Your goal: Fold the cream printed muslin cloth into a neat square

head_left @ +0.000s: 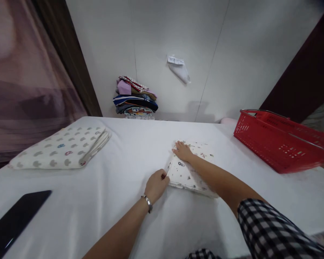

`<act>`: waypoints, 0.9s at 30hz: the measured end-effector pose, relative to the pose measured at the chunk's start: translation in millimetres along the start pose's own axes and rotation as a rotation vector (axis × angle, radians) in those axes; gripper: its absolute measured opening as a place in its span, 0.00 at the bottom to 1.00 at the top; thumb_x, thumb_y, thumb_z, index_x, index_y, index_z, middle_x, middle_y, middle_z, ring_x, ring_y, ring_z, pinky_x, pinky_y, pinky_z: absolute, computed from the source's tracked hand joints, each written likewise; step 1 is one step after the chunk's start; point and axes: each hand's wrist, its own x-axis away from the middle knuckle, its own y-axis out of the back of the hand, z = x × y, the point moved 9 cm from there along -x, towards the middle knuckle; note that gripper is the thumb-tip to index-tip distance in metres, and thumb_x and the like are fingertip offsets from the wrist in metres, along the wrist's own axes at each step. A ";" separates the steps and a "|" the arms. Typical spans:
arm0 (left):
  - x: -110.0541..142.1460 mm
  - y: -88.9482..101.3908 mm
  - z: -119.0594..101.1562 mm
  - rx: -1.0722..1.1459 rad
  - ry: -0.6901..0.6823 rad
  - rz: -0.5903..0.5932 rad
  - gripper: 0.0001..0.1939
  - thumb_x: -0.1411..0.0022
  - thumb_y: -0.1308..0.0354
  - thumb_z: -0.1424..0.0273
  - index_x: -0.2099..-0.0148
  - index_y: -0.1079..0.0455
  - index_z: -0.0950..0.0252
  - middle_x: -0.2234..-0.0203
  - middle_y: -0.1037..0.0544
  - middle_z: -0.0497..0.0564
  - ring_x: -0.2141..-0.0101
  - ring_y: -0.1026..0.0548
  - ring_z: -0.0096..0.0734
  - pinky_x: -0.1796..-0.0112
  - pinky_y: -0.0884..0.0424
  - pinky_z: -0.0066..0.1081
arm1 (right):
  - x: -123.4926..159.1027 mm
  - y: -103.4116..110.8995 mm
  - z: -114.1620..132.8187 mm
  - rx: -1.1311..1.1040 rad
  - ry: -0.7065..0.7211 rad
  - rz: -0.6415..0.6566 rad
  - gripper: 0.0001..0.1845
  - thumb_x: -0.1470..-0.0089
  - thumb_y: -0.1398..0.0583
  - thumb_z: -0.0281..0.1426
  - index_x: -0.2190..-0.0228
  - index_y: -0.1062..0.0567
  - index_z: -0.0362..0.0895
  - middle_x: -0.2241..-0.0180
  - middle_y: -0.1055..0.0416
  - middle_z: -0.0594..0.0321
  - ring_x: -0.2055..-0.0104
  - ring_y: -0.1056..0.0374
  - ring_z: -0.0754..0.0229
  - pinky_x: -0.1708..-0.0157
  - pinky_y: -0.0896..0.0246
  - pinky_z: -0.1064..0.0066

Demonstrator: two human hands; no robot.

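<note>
A folded white cloth (190,174) with small printed figures lies flat on the white-covered table (118,201). My left hand (156,185), with a metal bracelet at the wrist, pinches the cloth's near left corner between thumb and fingers. On the far left part of the same cloth rests my right hand (183,151), its fingers laid flat. The right forearm crosses over the cloth and hides some of its right side. The cloth's layers show along its near edge.
At the left lies a thicker folded cloth (62,149) with grey mushroom-like prints. Nearer is a dark flat device (16,219). A red plastic basket (275,140) stands at the right. Beyond the table's far edge is a stack of folded fabrics (136,97) against the wall.
</note>
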 end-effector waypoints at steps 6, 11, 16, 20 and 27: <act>1.7 0.7 -2.0 -0.024 0.010 -0.009 0.04 0.47 0.51 0.71 0.73 0.38 0.62 0.77 0.31 0.44 0.75 0.36 0.25 0.74 0.47 0.26 | -20.1 -3.3 -1.7 0.046 -0.042 0.038 0.35 0.43 0.59 0.48 0.41 0.48 0.41 0.36 0.62 0.55 0.36 0.68 0.51 0.42 0.70 0.55; 0.8 0.8 -2.1 -0.040 0.011 0.006 0.04 0.46 0.51 0.71 0.72 0.38 0.63 0.76 0.30 0.44 0.74 0.35 0.26 0.74 0.47 0.27 | -26.4 -5.5 2.3 0.033 -0.051 0.033 0.33 0.43 0.57 0.46 0.40 0.49 0.43 0.36 0.64 0.56 0.35 0.70 0.53 0.41 0.73 0.57; 1.8 -0.1 -1.9 -0.055 0.013 0.008 0.05 0.45 0.52 0.71 0.72 0.38 0.63 0.75 0.30 0.45 0.73 0.35 0.26 0.73 0.47 0.27 | -27.3 -2.8 7.7 -0.016 -0.060 0.090 0.36 0.43 0.59 0.50 0.41 0.47 0.41 0.37 0.62 0.53 0.36 0.67 0.48 0.43 0.67 0.52; 1.6 -1.3 -1.7 -0.064 0.012 0.007 0.04 0.46 0.51 0.71 0.72 0.38 0.63 0.75 0.30 0.45 0.73 0.36 0.26 0.73 0.47 0.27 | -25.2 -8.7 16.6 0.012 -0.082 0.048 0.37 0.45 0.58 0.52 0.42 0.44 0.42 0.36 0.64 0.51 0.36 0.71 0.45 0.43 0.73 0.49; 1.1 -0.5 -2.4 -0.080 0.008 0.013 0.04 0.46 0.51 0.71 0.72 0.38 0.63 0.76 0.31 0.45 0.74 0.36 0.26 0.73 0.47 0.27 | -22.7 -4.7 20.4 -0.006 -0.102 0.072 0.35 0.45 0.57 0.52 0.41 0.46 0.48 0.36 0.64 0.55 0.36 0.71 0.47 0.43 0.73 0.50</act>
